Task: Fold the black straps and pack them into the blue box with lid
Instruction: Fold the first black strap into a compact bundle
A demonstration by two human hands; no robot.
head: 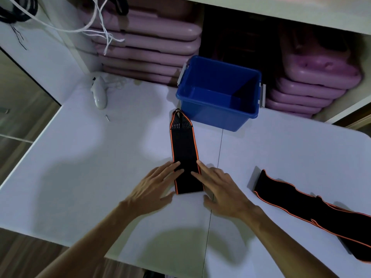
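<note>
Pressing the strap (185, 157) flat at table (80, 167) centre w/ both hands spread, palms down. Left hand (154, 187) fingertips sit on its 9 o'clock edge, right hand (222, 189) on the 3 o'clock edge; neither pinches anything. Box (218, 93) sits open at 12, just beyond the strap's looped end; no lid seen. 2nd strap (311, 209) lies unfolded at 3–4 o'clock. Risk, imo: elastic springs back once I lift off, fold goes crooked, or the loops snag the box rim.
</note>
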